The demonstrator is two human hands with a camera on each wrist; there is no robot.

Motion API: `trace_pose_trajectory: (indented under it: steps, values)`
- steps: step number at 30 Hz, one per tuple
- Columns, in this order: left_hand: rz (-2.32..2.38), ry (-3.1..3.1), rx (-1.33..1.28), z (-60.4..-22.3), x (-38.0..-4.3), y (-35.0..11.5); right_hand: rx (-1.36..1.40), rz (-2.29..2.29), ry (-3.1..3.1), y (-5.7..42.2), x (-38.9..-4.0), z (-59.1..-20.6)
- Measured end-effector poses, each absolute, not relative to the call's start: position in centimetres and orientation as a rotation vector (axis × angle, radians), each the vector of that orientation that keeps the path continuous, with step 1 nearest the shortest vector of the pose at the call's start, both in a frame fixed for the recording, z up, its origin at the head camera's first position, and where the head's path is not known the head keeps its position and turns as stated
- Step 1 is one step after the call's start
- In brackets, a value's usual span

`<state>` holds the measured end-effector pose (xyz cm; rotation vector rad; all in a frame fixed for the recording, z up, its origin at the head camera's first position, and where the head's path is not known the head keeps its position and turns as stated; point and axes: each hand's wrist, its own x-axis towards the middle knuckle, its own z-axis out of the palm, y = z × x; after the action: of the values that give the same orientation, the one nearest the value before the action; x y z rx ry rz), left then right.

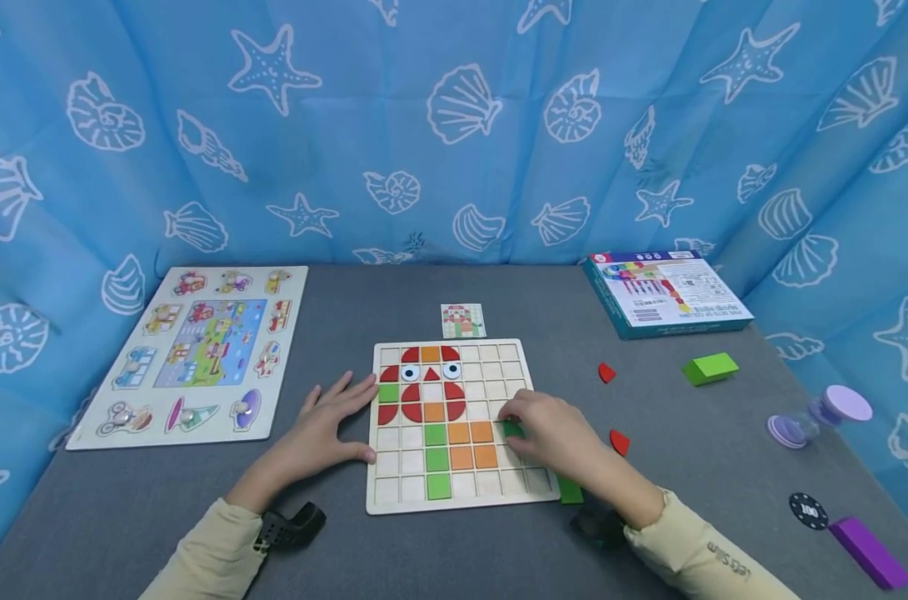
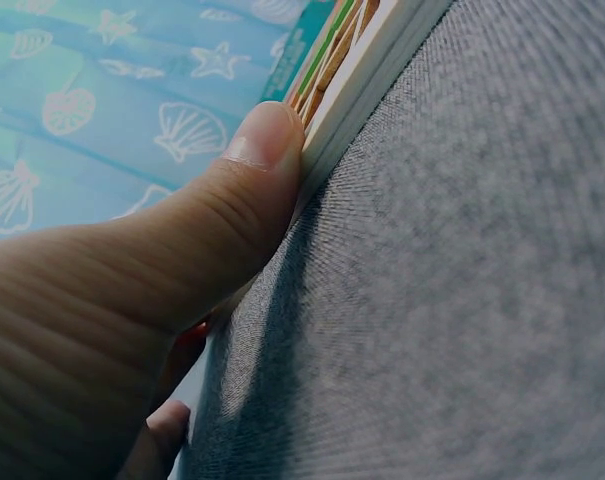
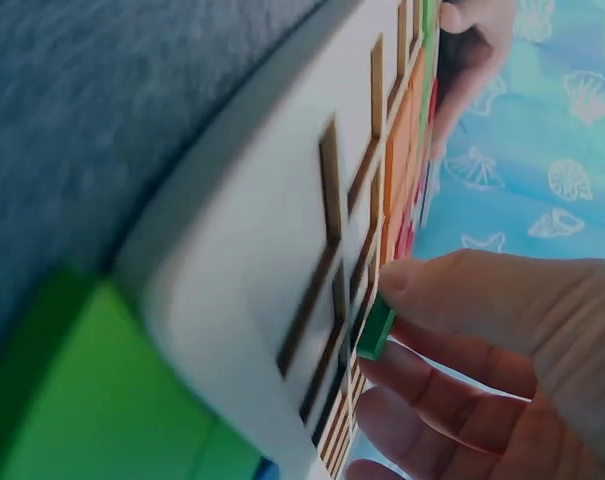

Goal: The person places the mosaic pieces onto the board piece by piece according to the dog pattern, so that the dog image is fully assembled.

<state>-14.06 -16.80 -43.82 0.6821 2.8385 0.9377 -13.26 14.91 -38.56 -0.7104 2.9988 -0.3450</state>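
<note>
A white wooden grid board (image 1: pixel 397 502) lies on the grey table, with red, orange and green tiles and two round eye pieces set in its squares. At its left edge my left hand (image 1: pixel 315 437) rests with fingers spread. The left wrist view shows its thumb (image 2: pixel 257 150) touching the board's side. My right hand (image 1: pixel 555 429) is over the right part of the grid, pinching a green tile (image 3: pixel 376 332) between thumb and fingers. Just behind the board lies a small picture card (image 1: pixel 462 321) with a similar tile pattern.
On the left lies a peg puzzle (image 1: pixel 281 392). A boxed set (image 1: pixel 671 296) is at the back right. Red pieces (image 1: pixel 606 372), a green block (image 1: pixel 710 368), a clear purple-ended object (image 1: pixel 817 417), a black disc (image 1: pixel 809 511) and a purple block (image 1: pixel 869 552) lie rightward. Another green piece (image 1: pixel 571 491) touches the board's corner.
</note>
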Motion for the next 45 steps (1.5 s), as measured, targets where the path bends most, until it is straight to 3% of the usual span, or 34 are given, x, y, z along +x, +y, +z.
trace_pose_trajectory:
  steps: [20,30,45]
  values:
    - [0.950,2.835,0.702,-44.2,-14.1,-16.9,-0.741,-0.295,3.002,14.2,-13.2,-38.8]
    - [0.937,2.834,0.697,-44.0,-14.2,-16.9,-0.608,-0.356,3.083,18.9,-12.3,-36.7]
    - [0.930,2.836,0.697,-43.9,-14.2,-16.9,-0.482,-0.215,2.884,22.6,-9.6,-37.9]
